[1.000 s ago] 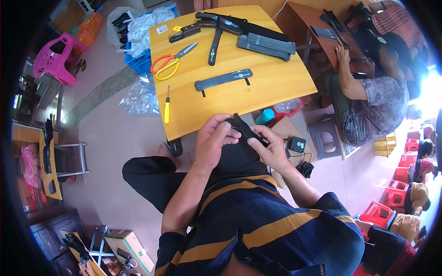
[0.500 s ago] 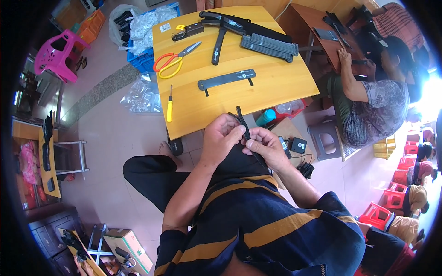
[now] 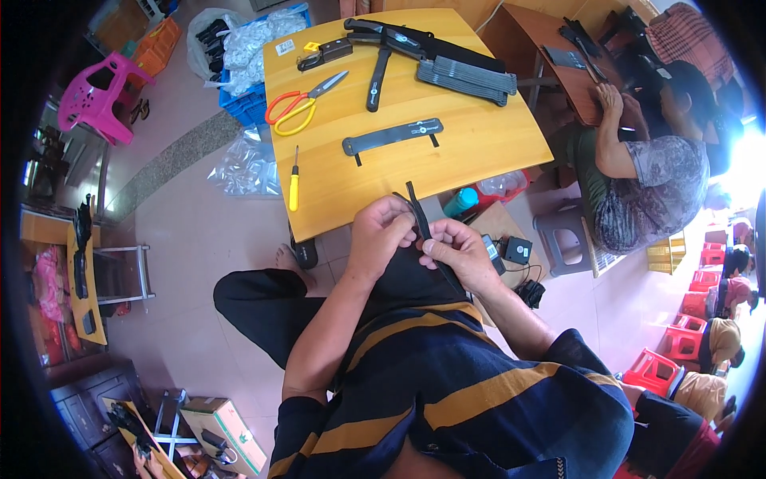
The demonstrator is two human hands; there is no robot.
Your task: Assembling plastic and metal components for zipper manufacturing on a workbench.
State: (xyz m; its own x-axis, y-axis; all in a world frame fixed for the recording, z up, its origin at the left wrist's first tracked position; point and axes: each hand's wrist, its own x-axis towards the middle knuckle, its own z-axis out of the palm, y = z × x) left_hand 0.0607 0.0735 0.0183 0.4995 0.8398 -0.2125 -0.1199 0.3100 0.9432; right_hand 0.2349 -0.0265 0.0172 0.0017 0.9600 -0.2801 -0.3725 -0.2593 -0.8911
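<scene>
Below the table edge, black strap (image 3: 420, 222) pinched between both hands' fingers (image 3: 403, 230)

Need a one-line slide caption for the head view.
Seated person's left hand and right hand pinch a narrow black strap at the edge of a wooden table with scissors.

A small white label (image 3: 285, 47) lies at the far left corner of the wooden counter (image 3: 479, 152), with a small yellow tag (image 3: 310, 46) just beside it. Clear plastic bags (image 3: 254, 36) of grey parts fill a blue crate (image 3: 243, 100) on the floor to the counter's left. More clear bags (image 3: 243, 168) lie on the floor nearer in. A cardboard box (image 3: 226, 435) with a green side stands at lower left.
</scene>
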